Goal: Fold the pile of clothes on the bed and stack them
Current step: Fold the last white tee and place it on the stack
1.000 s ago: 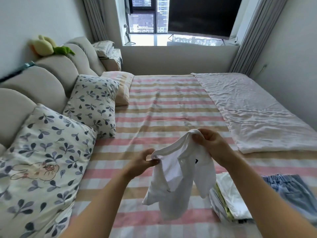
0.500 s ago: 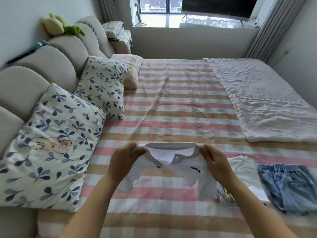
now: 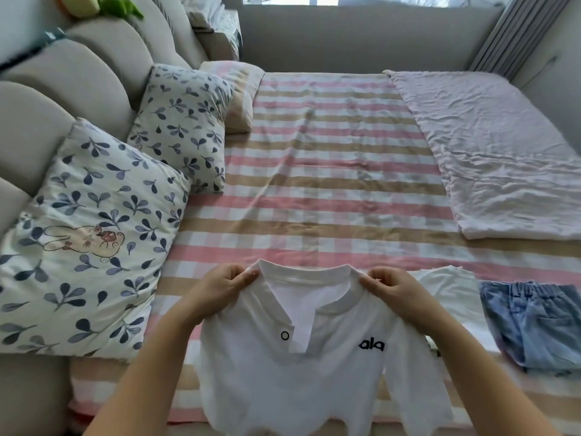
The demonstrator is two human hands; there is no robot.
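Left hand (image 3: 217, 286) and right hand (image 3: 394, 287) each pinch a shoulder of a white shirt (image 3: 301, 372), fingers curled tight, spreading it above the striped bed (image 3: 330, 190).

The white collared cloth shirt (image 3: 314, 388) I hold is soft, matt knit with a ribbed neckband. My pink-and-tan striped bed sheet (image 3: 330, 184) is smooth woven cloth, the pale pink quilt (image 3: 503, 158) crinkled and matt. The folded blue shorts (image 3: 540, 325) look like washed denim; the beige headboard (image 3: 78, 83) is padded fabric.
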